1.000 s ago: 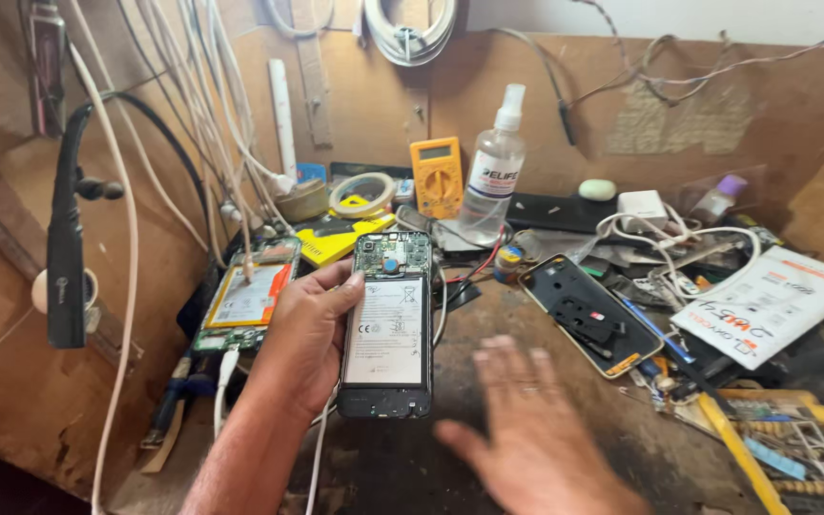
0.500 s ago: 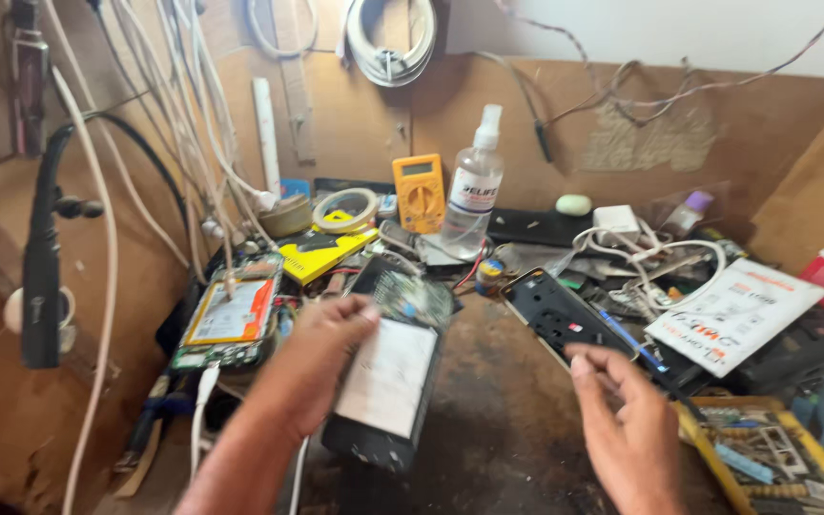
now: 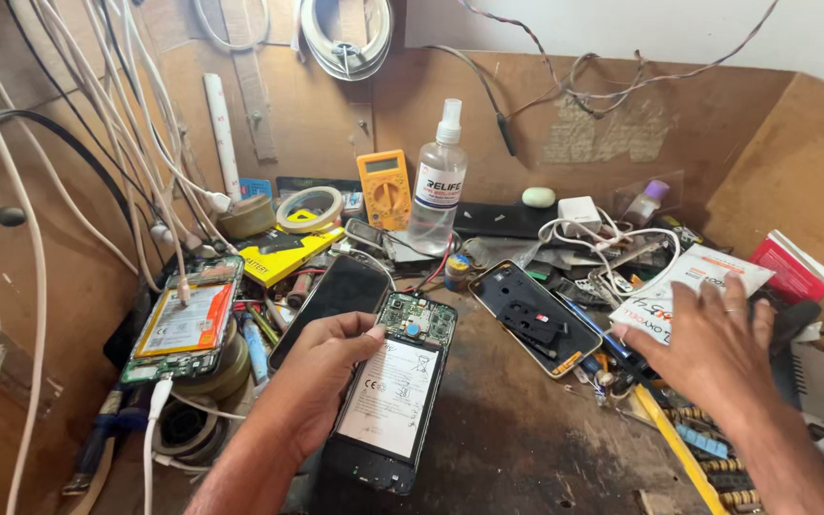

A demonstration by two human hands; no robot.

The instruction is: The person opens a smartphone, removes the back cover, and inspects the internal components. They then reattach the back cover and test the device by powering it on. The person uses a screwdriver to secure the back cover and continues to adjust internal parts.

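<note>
At six o'clock, left hand (image 3: pixel 321 386), fingers clasping opened phone (image 3: pixel 391 401); at three, right hand (image 3: pixel 708 348), fingers spread wide over desk (image 3: pixel 517 429) clutter.

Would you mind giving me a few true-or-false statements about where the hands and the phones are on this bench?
1. The left hand holds an opened phone with its battery showing. True.
2. The right hand grips the spray bottle. False: it is spread over the clutter at the bench's right, far from the bottle.
3. A yellow multimeter stands beside the spray bottle. True.
4. The black phone back cover lies in the left hand. False: it lies on the bench between the hands.
</note>
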